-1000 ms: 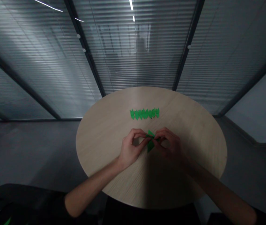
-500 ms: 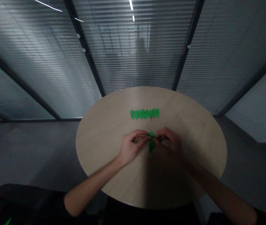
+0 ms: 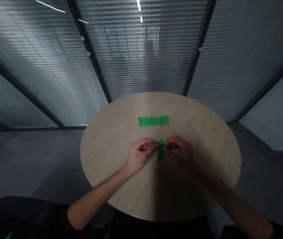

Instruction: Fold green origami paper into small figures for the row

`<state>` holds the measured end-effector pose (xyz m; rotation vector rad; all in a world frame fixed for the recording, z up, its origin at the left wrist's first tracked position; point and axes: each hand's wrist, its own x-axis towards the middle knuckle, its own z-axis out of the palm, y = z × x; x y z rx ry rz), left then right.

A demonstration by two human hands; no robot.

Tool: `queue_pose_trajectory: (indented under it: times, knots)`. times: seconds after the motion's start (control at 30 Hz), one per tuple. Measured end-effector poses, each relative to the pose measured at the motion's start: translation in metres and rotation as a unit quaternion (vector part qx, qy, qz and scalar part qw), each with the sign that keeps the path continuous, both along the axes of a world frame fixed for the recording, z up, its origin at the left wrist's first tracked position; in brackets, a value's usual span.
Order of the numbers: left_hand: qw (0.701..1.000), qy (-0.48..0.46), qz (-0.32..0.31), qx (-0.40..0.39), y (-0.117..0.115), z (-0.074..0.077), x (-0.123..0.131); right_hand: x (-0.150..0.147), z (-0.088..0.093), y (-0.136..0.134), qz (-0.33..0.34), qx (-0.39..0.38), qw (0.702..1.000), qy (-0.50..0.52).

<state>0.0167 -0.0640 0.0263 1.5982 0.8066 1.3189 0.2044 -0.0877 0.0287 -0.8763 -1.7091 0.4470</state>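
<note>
A small folded green paper piece (image 3: pixel 160 153) is pinched between both my hands above the middle of the round wooden table (image 3: pixel 111 146). My left hand (image 3: pixel 139 156) grips its left side with curled fingers. My right hand (image 3: pixel 181 153) pinches its right side, in shadow. Farther back on the table lies a row of several similar green folded paper pieces (image 3: pixel 153 120), set side by side, untouched.
The table's near edge meets a dark area at my body. Behind the table stand glass walls with horizontal blinds and dark frames (image 3: pixel 193 53). Grey floor lies on both sides.
My hands have drawn slightly closer together on the green piece, which now looks narrower and more folded. The row at the back has not moved.
</note>
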Motion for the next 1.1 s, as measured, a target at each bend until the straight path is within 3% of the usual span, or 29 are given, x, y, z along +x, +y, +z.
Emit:
queue_pose_trajectory:
  times: [0.23, 0.43, 0.6, 0.9, 1.1]
  knots:
    - [1.000, -0.001, 0.008, 0.001, -0.0002, -0.0003, -0.0001, 0.0007, -0.0054, 0.0020, -0.007, -0.057, 0.998, 0.013]
    - [0.998, 0.038, 0.017, 0.045, -0.0029, 0.0004, -0.0012, 0.0000, -0.0038, 0.0014, 0.026, -0.088, 0.996, -0.015]
    - [0.991, 0.087, 0.033, 0.093, -0.0051, 0.0022, -0.0033, 0.0001, -0.0020, 0.0020, -0.005, -0.049, 0.997, -0.059]
    - [0.988, 0.064, 0.022, 0.142, -0.0003, 0.0026, -0.0029, 0.0033, -0.0079, 0.0045, 0.006, 0.032, 0.994, -0.107]
    - [0.991, 0.054, 0.015, 0.119, -0.0009, 0.0020, -0.0028, 0.0044, -0.0082, 0.0054, -0.008, -0.004, 0.997, -0.079]
